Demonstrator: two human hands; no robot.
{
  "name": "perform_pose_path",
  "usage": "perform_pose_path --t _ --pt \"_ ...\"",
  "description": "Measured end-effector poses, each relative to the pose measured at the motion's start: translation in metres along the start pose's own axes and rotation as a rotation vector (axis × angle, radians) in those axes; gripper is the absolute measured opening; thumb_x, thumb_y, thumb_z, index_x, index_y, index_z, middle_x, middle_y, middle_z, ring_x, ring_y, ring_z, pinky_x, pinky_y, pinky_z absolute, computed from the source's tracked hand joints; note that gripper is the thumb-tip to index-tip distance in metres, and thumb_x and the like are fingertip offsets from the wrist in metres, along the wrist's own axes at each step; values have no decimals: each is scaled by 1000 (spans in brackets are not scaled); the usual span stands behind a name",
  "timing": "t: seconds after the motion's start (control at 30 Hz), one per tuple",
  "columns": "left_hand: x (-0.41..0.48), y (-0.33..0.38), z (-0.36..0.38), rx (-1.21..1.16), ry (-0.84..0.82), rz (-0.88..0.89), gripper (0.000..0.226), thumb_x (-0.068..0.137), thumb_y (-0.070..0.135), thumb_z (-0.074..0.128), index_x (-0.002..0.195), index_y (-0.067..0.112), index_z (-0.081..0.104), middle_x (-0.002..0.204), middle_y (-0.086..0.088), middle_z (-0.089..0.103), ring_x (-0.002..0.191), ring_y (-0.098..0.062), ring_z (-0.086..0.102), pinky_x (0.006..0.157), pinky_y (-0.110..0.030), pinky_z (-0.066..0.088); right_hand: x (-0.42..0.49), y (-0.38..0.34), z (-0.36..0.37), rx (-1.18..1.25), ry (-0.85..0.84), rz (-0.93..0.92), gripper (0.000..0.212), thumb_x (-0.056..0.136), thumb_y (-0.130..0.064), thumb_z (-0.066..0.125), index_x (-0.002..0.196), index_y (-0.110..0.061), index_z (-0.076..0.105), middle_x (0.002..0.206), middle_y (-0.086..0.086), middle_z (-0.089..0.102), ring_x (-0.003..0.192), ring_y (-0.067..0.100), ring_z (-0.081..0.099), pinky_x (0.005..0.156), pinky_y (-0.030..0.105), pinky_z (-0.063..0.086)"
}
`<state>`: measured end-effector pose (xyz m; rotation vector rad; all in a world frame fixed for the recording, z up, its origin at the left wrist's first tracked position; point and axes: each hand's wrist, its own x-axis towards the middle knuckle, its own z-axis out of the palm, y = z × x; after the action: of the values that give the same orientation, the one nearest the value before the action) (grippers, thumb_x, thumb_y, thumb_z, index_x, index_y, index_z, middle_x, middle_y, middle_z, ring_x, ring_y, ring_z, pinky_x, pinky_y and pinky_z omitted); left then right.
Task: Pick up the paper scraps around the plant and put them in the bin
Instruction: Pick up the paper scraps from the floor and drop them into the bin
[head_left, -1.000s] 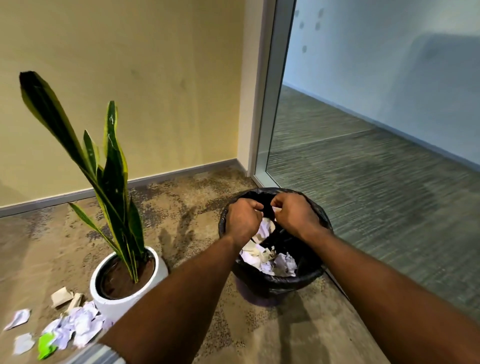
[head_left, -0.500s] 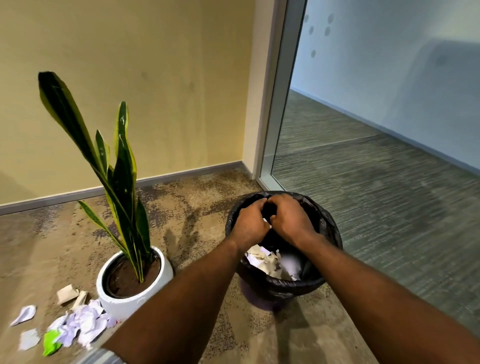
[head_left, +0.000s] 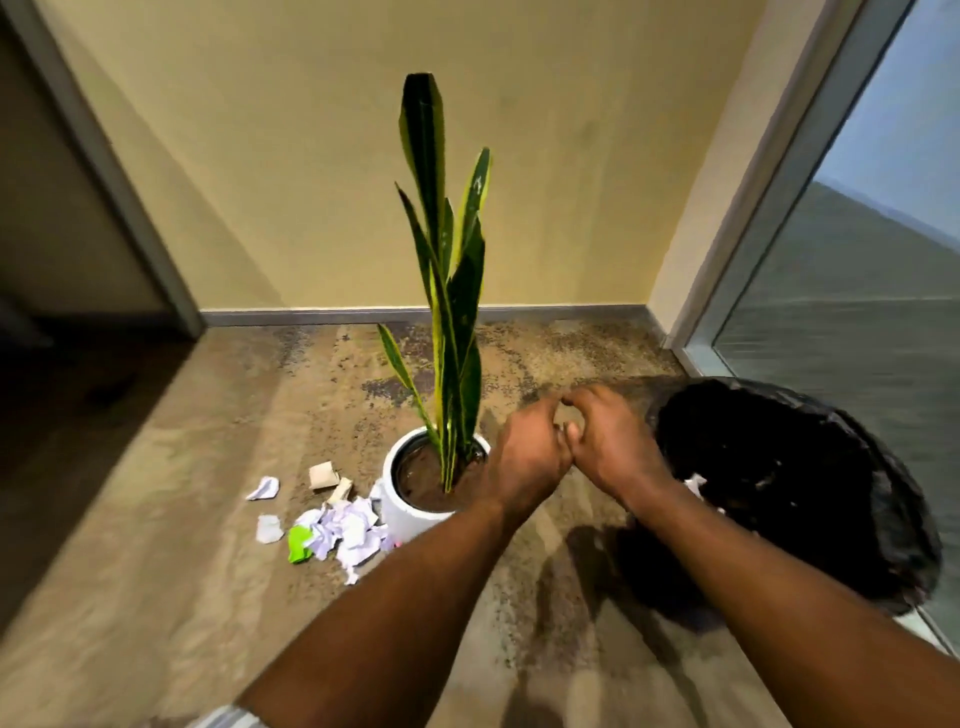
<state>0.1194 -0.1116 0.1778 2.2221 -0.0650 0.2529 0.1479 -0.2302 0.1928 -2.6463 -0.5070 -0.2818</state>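
Your left hand (head_left: 524, 457) and right hand (head_left: 608, 447) meet thumb to thumb above the speckled brown carpet (head_left: 208, 571). They sit between the round white ceramic pot (head_left: 410, 514) of the tall green-and-yellow sword-leaved plant (head_left: 452, 291) and the round bin lined with a black plastic bag (head_left: 831, 467), at the pot's 3 o'clock. Your fingers are curled with the backs toward you, so I cannot tell whether either hand holds paper. The crumpled white and lilac paper scraps (head_left: 348, 527), plus one bright green piece (head_left: 298, 538) and two tan ones (head_left: 323, 474), lie heaped at the pot's 8 o'clock against its wall; paired hands would suit scooping them
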Motion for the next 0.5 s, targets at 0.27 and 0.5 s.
perform_pose_path --t 0.27,0.5 --pt "-73 -148 -79 172 236 -269 30 81 30 48 104 25 67 101 -2 72 93 -22 65 72 -29 48 -15 -115 128 190 -151 -224 25 83 -8 61 107 -9 66 107 10 64 103 28 59 90 34 43" --pt "-108 -264 -86 367 24 -461 35 87 20 60 122 21 60 119 -8 63 109 -27 60 86 -33 46 -46 -148 222 147 -386 -219 23 89 -14 54 111 -10 62 111 12 60 104 31 58 87 36 43"
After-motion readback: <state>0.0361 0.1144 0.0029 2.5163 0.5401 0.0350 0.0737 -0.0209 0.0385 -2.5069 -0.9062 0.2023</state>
